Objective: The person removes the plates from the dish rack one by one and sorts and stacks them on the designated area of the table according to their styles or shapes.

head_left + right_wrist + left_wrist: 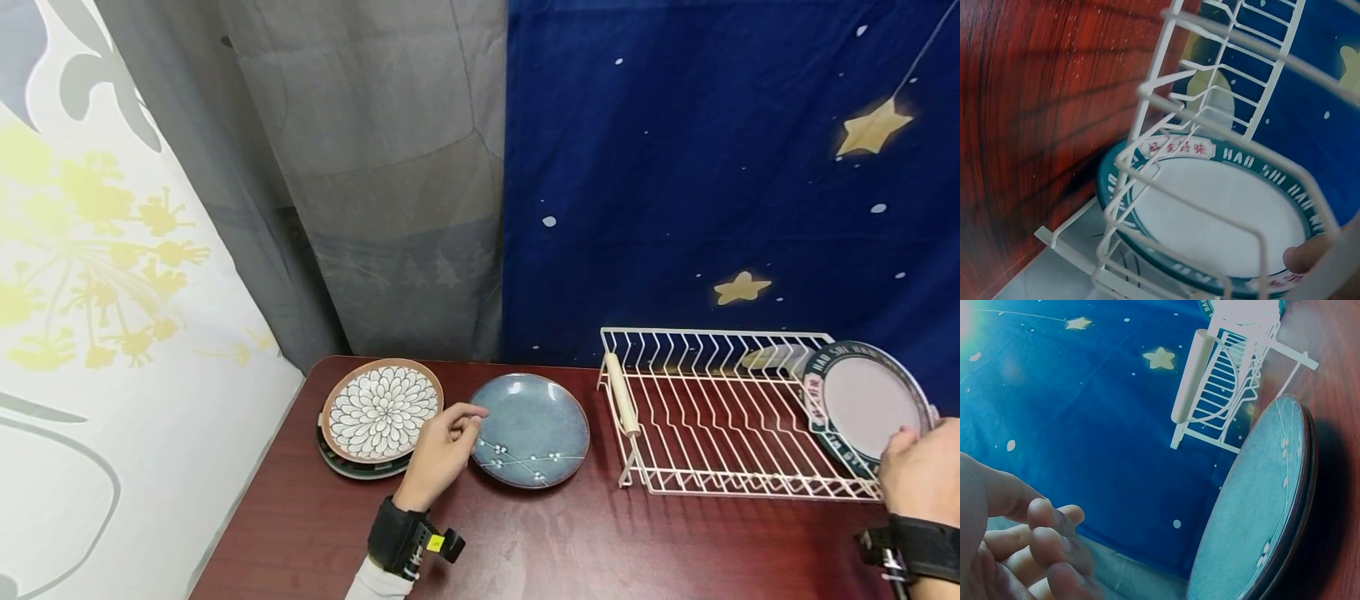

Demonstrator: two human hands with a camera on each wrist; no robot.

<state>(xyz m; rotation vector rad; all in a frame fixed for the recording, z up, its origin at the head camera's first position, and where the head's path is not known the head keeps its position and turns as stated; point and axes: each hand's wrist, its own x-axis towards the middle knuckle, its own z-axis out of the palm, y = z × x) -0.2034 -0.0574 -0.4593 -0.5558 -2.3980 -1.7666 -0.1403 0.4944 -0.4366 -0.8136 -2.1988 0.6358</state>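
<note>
My right hand (924, 468) grips the edge of a white plate with a green lettered rim (870, 404), its thumb on the plate's face. That plate stands tilted in the slots at the right end of a white wire dish rack (643, 482); in the right wrist view, rack wires cross in front of it. Loosely curled and holding nothing, my left hand (438, 454) hovers by the left edge of a blue plate with small white blossoms (528, 425). The left wrist view shows a second rim directly under the blue plate (1254, 506).
Left of the blue plate, a brown-rimmed plate with a petal pattern (386, 408) lies on a darker plate (356, 471). A wooden bar (622, 396) runs along the rack's left end. Curtains (637, 183) hang right behind the reddish-brown table (525, 542).
</note>
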